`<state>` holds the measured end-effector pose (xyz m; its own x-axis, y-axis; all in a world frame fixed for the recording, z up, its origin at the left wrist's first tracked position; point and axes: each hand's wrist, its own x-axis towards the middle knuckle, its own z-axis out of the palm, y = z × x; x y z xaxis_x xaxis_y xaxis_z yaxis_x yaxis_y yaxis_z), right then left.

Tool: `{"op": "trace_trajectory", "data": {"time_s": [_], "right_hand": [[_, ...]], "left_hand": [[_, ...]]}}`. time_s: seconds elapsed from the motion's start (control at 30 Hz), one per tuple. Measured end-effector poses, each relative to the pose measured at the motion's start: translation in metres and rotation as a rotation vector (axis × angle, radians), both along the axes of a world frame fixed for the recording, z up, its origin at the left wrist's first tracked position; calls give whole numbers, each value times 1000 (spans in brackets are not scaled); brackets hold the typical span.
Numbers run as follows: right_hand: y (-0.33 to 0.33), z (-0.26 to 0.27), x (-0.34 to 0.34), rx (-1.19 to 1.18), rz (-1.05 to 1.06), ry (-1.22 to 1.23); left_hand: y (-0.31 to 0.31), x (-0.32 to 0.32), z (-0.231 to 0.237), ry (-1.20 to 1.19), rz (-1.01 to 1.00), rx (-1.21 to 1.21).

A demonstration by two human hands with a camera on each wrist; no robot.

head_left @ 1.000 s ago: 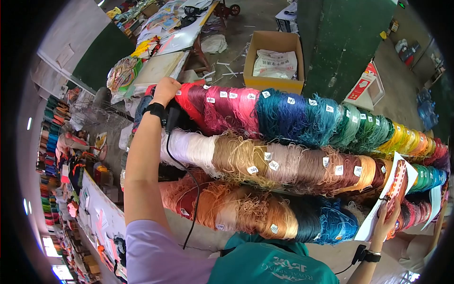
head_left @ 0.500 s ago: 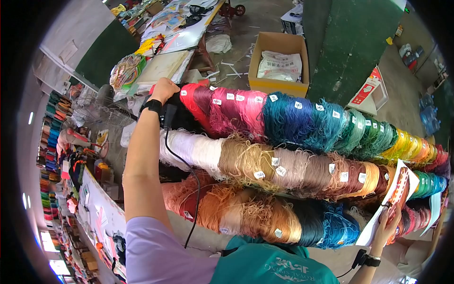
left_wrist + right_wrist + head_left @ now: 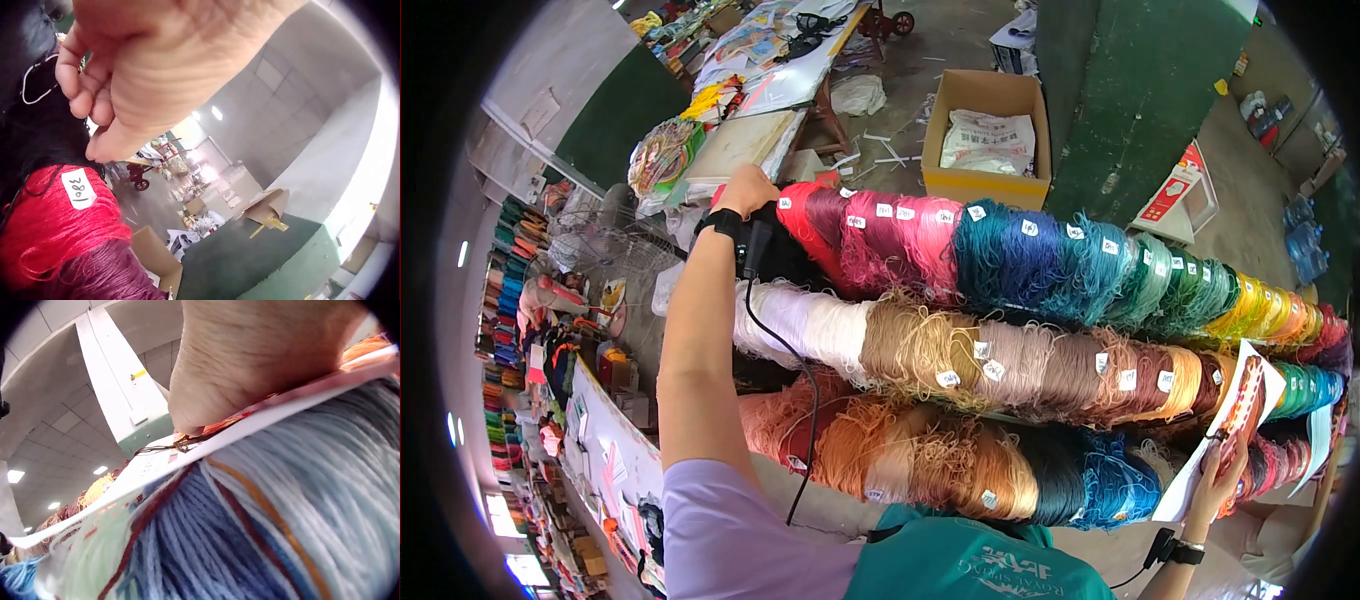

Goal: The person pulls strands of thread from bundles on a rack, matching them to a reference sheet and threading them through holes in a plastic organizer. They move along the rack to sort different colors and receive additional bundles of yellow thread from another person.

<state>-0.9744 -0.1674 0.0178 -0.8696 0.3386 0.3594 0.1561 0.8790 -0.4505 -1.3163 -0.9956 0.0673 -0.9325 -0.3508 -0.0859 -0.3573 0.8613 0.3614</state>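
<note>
Left hand at the black thread, right hand gripping paper

A mass of loose black thread (image 3: pixel 37 144) lies at the left end of the far row, directly beside a bright red thread bundle (image 3: pixel 65 234) with a small white label. The left hand (image 3: pixel 747 190) is at the black thread, fingers bent and thumb close to them, a narrow gap; whether it pinches any strand, I cannot tell. On the right, the right hand (image 3: pixel 1222 477) grips a white paper sheet (image 3: pixel 1188 485) together with a red-and-orange thread bundle (image 3: pixel 1245 400).

Compared with one second ago, the left fingertips sit slightly further left of the red bundle's label, while the right hand's grip looks unchanged. The head view has shifted slightly, so the multicoloured far row (image 3: pixel 1010 245), brown-and-cream middle row (image 3: pixel 1020 360) and orange-and-blue near row (image 3: pixel 980 450) appear lower, as does the open brown cardboard box (image 3: pixel 980 184) beyond.
</note>
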Motion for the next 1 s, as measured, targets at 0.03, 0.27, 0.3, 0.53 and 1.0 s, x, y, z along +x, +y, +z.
{"op": "trace_trajectory", "data": {"time_s": [0.03, 0.27, 0.3, 0.53, 1.0], "right_hand": [[0, 0, 0, 2, -2, 0], [-2, 0, -1, -2, -6, 3], [-1, -1, -1, -7, -6, 8], [3, -3, 0, -12, 8, 14], [-1, 1, -1, -1, -9, 5]], "left_hand": [[4, 1, 3, -25, 24, -10], [6, 2, 14, -122, 77, 134], [7, 2, 15, -120, 87, 160], [10, 2, 15, -126, 96, 228], [-6, 0, 2, -72, 118, 344]]}}
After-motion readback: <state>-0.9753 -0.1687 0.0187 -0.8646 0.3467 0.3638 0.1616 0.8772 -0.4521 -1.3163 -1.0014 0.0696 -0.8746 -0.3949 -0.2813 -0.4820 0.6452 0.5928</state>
